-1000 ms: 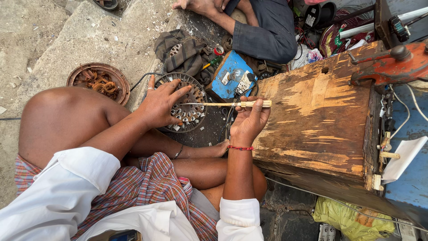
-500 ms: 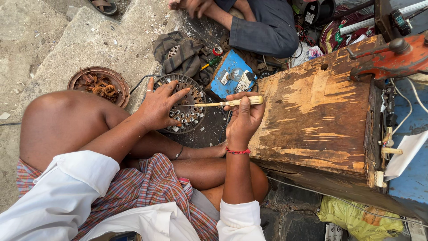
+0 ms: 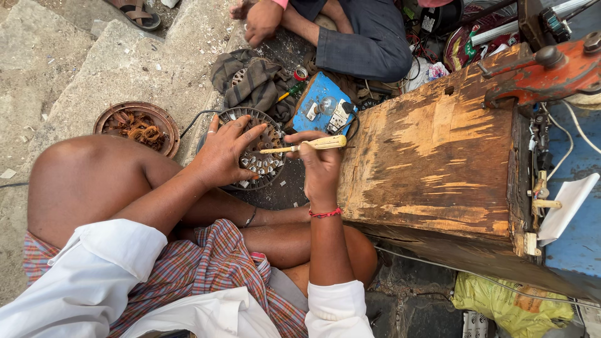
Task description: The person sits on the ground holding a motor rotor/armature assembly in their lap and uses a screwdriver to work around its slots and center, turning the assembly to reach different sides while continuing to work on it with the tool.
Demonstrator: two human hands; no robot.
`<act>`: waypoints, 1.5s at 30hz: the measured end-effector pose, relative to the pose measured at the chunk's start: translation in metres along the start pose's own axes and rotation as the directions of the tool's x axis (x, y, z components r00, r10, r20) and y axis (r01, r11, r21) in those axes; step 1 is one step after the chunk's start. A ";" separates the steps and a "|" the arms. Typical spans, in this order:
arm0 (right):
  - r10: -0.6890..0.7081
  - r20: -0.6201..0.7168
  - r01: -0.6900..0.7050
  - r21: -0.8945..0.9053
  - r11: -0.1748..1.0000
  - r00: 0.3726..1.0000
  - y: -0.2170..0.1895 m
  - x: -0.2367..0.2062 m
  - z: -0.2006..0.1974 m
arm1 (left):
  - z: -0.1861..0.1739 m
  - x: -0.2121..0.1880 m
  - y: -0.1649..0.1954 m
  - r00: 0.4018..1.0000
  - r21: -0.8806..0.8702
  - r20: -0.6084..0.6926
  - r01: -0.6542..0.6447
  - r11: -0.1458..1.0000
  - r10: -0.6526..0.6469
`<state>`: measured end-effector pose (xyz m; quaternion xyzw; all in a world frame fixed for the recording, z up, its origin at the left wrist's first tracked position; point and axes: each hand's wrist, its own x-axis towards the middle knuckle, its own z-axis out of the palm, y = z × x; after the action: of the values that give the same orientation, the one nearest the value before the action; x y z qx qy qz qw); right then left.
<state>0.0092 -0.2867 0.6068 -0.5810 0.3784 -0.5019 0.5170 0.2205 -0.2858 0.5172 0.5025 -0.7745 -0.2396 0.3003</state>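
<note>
Landmark: wooden block (image 3: pixel 438 150).
Left of block: one round slotted motor stator (image 3: pixel 253 150) on ground.
Left hand (image 3: pixel 224 153) spread wide, flat on stator.
Right hand (image 3: pixel 320 164) gripping one cream-handled screwdriver (image 3: pixel 303 146), tip at stator rim.
Blue rectangular switch board (image 3: pixel 322 103) above-left of block.
Yellow plastic bag (image 3: pixel 498 297) below block.
Rusty dish of copper wire (image 3: pixel 136 125) far left.

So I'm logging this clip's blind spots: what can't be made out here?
- Head view: the left hand covers part of the round slotted stator.
- The screwdriver tip's contact point is too small to tell.
- The red vise is cut off by the edge.
</note>
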 end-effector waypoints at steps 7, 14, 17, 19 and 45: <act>-0.008 -0.015 0.006 -0.158 0.987 1.000 -0.005 0.001 -0.012 | 0.002 0.002 -0.003 0.998 -0.025 0.064 0.023 0.999 -0.021; -0.058 -0.150 0.050 -0.054 0.997 0.987 -0.021 -0.003 -0.025 | 0.003 0.002 -0.005 0.996 -0.010 0.083 0.018 1.000 -0.017; -0.042 -0.140 0.032 -0.079 0.996 0.989 -0.013 -0.002 -0.023 | 0.004 0.002 -0.003 0.997 -0.002 0.080 0.021 1.000 -0.021; -0.027 -0.134 0.013 -0.098 0.995 0.991 -0.007 -0.003 -0.021 | 0.004 0.002 -0.002 0.997 0.002 0.075 0.022 1.000 -0.022; -0.043 -0.056 0.035 -0.141 0.989 0.998 -0.007 -0.004 -0.001 | 0.002 0.002 -0.003 0.997 -0.002 0.072 0.025 1.000 -0.025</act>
<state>0.0065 -0.2818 0.6125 -0.6081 0.4164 -0.5010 0.4537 0.2202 -0.2886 0.5144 0.5029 -0.7781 -0.2622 0.2700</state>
